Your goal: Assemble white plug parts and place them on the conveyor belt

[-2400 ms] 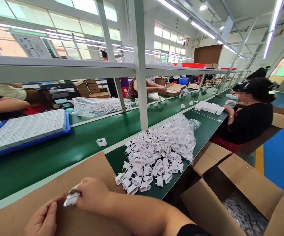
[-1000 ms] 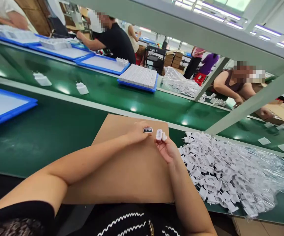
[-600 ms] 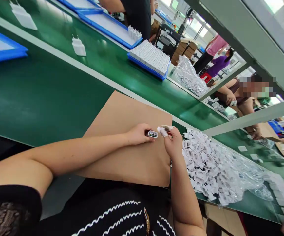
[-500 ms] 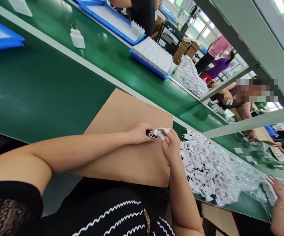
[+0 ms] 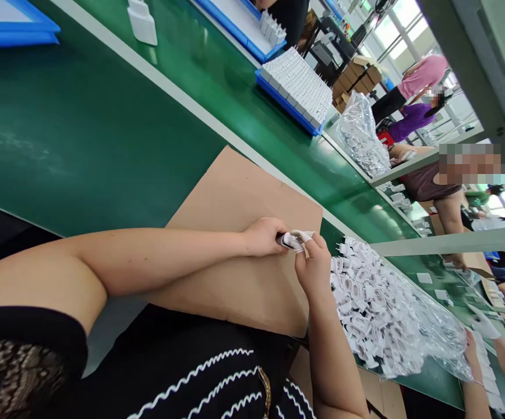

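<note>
The small white plug part (image 5: 295, 240) is held above the far edge of the brown cardboard sheet (image 5: 235, 209), pinched between both hands where their fingertips meet. The left hand (image 5: 264, 236) grips its dark end with curled fingers; the right hand (image 5: 314, 269) grips its white end with thumb and forefinger, the fingertips wearing white finger cots. The two pieces touch; whether they are fully seated cannot be told.

Containers and contents:
- Just right of the right hand, an opened clear plastic bag (image 5: 435, 331) lies on the green bench, with a heap of loose white plug parts (image 5: 366, 302) spilling from it toward the cardboard.
- Across the green conveyor belt (image 5: 81, 134), a blue tray (image 5: 285, 102) is packed with upright white adapters in rows.
- A second clear bag (image 5: 361, 137) of white parts sits beyond that tray.
- Another blue tray (image 5: 11, 29) lies at the upper left; its contents are out of view.
- A single white adapter (image 5: 142, 22) stands on the belt.

Hand pose: the left forearm crosses the body from lower left, the wrist straight. The right forearm rises from below, the wrist bent inward, the palm facing the person.

A co-worker's hand (image 5: 470, 349) rests at the bag's far end.
</note>
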Demonstrator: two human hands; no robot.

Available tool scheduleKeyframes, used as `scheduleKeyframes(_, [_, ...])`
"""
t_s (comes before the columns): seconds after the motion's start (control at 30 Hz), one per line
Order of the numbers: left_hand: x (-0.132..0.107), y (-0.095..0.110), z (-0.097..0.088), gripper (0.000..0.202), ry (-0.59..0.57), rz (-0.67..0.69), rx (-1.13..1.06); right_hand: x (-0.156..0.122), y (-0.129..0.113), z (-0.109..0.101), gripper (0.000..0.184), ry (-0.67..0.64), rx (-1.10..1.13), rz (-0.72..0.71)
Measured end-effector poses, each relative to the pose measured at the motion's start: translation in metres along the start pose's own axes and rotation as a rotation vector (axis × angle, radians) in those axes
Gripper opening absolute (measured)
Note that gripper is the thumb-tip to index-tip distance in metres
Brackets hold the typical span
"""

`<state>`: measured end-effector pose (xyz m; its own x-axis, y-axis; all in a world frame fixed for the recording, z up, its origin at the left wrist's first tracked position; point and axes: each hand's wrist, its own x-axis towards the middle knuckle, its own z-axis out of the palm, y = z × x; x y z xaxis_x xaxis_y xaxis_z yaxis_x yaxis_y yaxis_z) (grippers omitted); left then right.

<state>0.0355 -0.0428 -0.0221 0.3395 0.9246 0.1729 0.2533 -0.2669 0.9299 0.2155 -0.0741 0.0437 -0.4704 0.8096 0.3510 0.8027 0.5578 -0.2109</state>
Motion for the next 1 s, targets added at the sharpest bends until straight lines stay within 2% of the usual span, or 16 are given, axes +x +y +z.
scheduleKeyframes(0.07, [0.000,0.002,-0.001,0.018,-0.006,0.007,0.017,0.000,0.000,-0.002,0.033,0.029,0.032,0.019])
scheduleKeyframes(0.17, [0.001,0.004,-0.001,0.017,-0.005,0.014,0.016,0.001,0.000,-0.002,0.031,-0.004,0.029,0.026])
scheduleKeyframes(0.43, [0.000,0.003,-0.001,0.017,-0.002,0.012,0.004,-0.001,0.002,0.002,0.036,-0.031,-0.023,-0.040])
scheduleKeyframes(0.67, [-0.001,0.005,-0.002,0.016,-0.002,0.029,-0.004,0.001,0.000,-0.001,0.027,-0.058,-0.079,-0.083])
scheduleKeyframes(0.87, [-0.001,0.004,-0.001,0.015,0.000,0.001,0.003,-0.002,0.002,0.007,0.022,-0.011,-0.073,0.009])
scheduleKeyframes(1.0, [-0.002,0.000,0.002,0.016,0.006,0.001,0.007,-0.006,0.000,0.016,0.030,0.033,-0.063,0.078])
